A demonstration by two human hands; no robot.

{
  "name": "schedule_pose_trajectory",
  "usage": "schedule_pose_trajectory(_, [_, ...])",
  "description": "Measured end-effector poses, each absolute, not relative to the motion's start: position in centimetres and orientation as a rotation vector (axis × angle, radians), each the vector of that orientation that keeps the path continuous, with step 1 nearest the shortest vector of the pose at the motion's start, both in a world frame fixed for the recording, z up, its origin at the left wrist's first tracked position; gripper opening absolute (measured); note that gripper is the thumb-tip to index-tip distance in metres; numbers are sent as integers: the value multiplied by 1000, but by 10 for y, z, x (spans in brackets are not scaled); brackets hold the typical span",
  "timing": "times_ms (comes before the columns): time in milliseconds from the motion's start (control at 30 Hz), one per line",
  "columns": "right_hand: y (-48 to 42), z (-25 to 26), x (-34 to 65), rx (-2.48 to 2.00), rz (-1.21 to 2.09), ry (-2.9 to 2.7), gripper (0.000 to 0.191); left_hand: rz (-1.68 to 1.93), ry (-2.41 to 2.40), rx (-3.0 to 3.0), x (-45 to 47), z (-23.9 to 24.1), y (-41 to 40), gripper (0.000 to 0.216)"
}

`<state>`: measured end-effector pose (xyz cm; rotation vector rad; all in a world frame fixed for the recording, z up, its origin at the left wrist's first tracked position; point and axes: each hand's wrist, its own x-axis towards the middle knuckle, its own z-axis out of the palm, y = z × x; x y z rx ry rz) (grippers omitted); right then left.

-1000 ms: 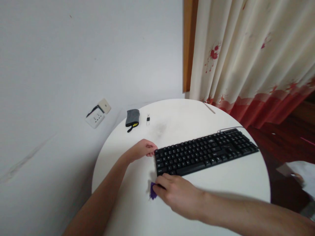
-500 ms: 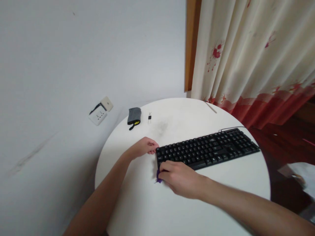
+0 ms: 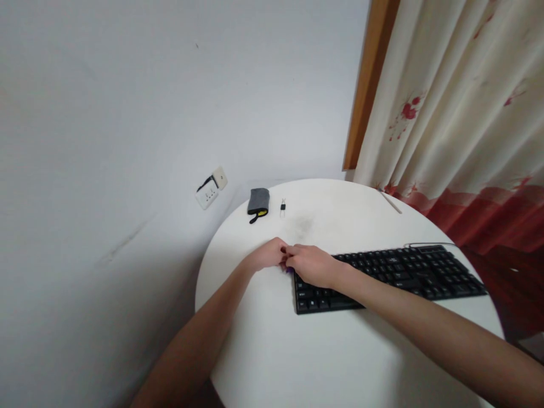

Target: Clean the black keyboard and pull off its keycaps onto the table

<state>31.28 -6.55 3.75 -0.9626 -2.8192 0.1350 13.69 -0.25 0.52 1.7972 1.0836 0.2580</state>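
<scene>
A black keyboard (image 3: 395, 272) lies on the round white table (image 3: 340, 357), its left part under my right hand and forearm. My right hand (image 3: 310, 264) is closed near the keyboard's far left corner. A scrap of purple cloth (image 3: 289, 271) peeks out under its fingertips, mostly hidden. Fingers curled, my left hand (image 3: 272, 253) meets the right fingertips beside that same corner. What the left fingers pinch is hidden.
Toward the back left of the table are a grey pouch (image 3: 258, 200) with a black loop and a small black-and-metal tool (image 3: 283, 208). A thin stick (image 3: 390, 202) lies near the back edge. Wall sockets (image 3: 207, 194) and a curtain (image 3: 459, 113) are beyond.
My right hand has moved with the purple cloth from the keyboard's near left corner up to the far left corner, meeting my left hand. The camera view has shifted left.
</scene>
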Motion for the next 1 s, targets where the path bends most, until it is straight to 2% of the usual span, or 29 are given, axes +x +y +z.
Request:
schedule_pose_trajectory(167, [-94,38,307,-811,104,-2954,23,275,1028,1766,137,8,-5,20])
schedule_pose_trajectory(400, [-151,46,309,-585,352,-3109,16,264,1063,1708,138,11,-8,21])
schedule_pose_trajectory(533, [-132,48,322,-767,436,-2861,22,276,1047,1693,138,9,-7,22])
schedule_pose_trajectory(633, [-99,43,329,-1101,365,-2572,30,278,1014,1688,137,7,-6,20])
schedule_pose_trajectory(767, [-80,29,328,-1375,313,-2417,31,277,1006,1729,136,5,-4,18])
schedule_pose_trajectory(867, [-97,21,324,-1332,291,-2462,30,252,1004,1754,135,5,-2,22])
schedule_pose_trajectory(1000, [-138,21,324,-1057,352,-2613,25,226,1023,1764,135,7,-1,29])
